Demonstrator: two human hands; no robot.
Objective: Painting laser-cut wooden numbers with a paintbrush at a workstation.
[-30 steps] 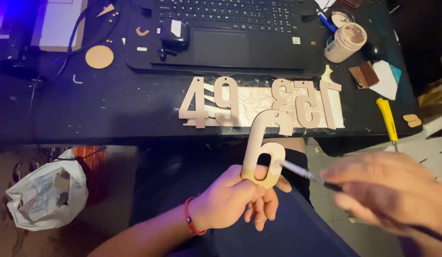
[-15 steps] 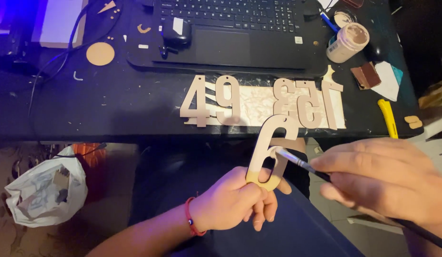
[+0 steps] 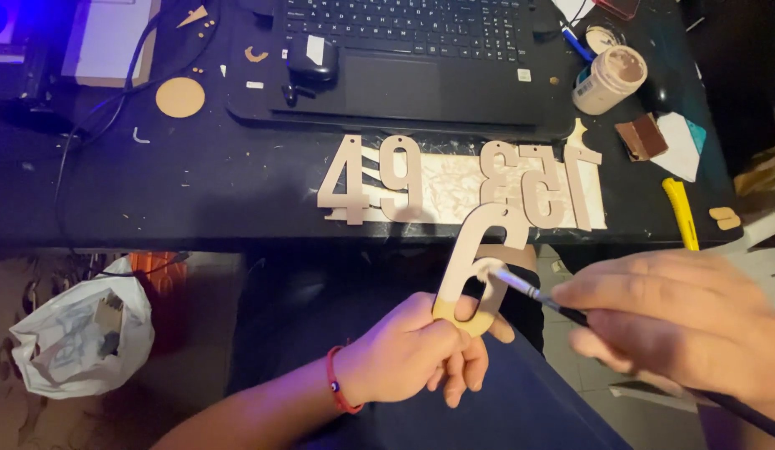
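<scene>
While left hand (image 3: 404, 354) holds numeral (image 3: 479, 267), paintbrush (image 3: 529, 292) touching

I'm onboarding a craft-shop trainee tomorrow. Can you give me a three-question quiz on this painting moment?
1. True or false: the left hand holds the wooden numeral cutout by its lower loop.
2. Which part of the paintbrush in the right hand touches the cutout: A) bristle tip, B) handle end, C) none?
3. Fill in: the open paint jar stands to the ____ of the laptop.

Key: 1 true; 2 A; 3 right.
</scene>
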